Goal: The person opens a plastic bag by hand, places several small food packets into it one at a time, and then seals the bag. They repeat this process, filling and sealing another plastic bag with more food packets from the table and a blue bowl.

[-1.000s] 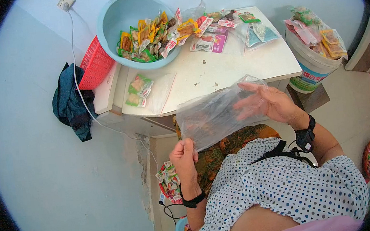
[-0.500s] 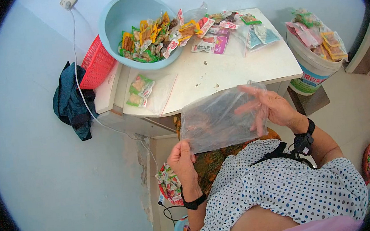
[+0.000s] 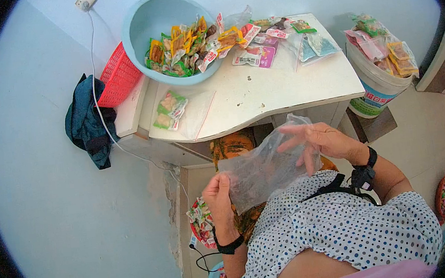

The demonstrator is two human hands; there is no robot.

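A clear plastic bag [image 3: 259,170] hangs stretched between my hands, over my lap and just below the table's front edge. My left hand [image 3: 218,195] pinches its left edge between thumb and fingers. At the other end is my right hand [image 3: 326,141], its fingers spread apart and pointing left. They overlap the bag's right end, with some fingers seen through the film. Nothing shows inside the bag. On the white table [image 3: 230,104] beyond it lies another clear bag [image 3: 199,112] beside small green-and-white snack packets [image 3: 170,111].
A blue basin [image 3: 136,27] of snack packets stands at the table's back left, by a red basket [image 3: 120,76]. Purple-and-white packets [image 3: 257,55] lie to its right. A filled bucket [image 3: 374,91] stands right of the table. A white cord [image 3: 94,71] runs down the wall.
The bag has tilted and crumpled, its right end lower and its lower edge nearer my body. My left hand has moved slightly down, and my right fingers have shifted a little left.
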